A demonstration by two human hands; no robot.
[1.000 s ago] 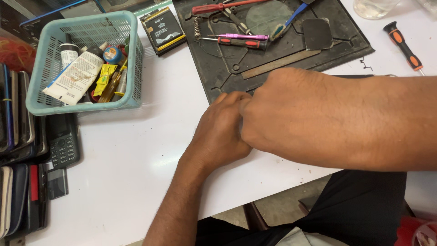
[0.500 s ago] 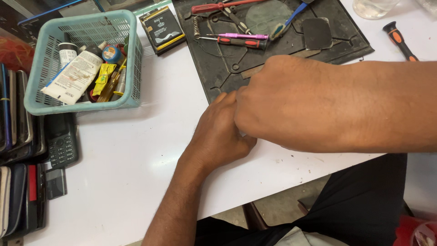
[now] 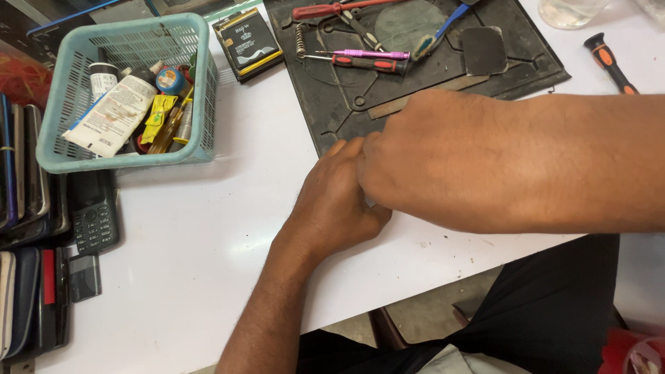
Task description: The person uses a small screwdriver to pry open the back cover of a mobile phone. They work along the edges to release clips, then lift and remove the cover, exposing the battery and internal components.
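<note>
Fingers of left hand (image 3: pixel 339 197) and right hand (image 3: pixel 422 156) curled together

The right hand (image 3: pixel 429 156) now lies further toward nine o'clock than a second ago, covering more of the left hand's (image 3: pixel 336 197) fingers at the dark mat's (image 3: pixel 332 104) near edge.

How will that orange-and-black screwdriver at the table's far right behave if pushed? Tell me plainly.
The orange-and-black screwdriver has a rounded handle and lies flat on the smooth white table, so it would probably roll or slide easily. It looks stiff and small, likely light. It lies apart from the dark work mat, so nothing would grip it.
</note>
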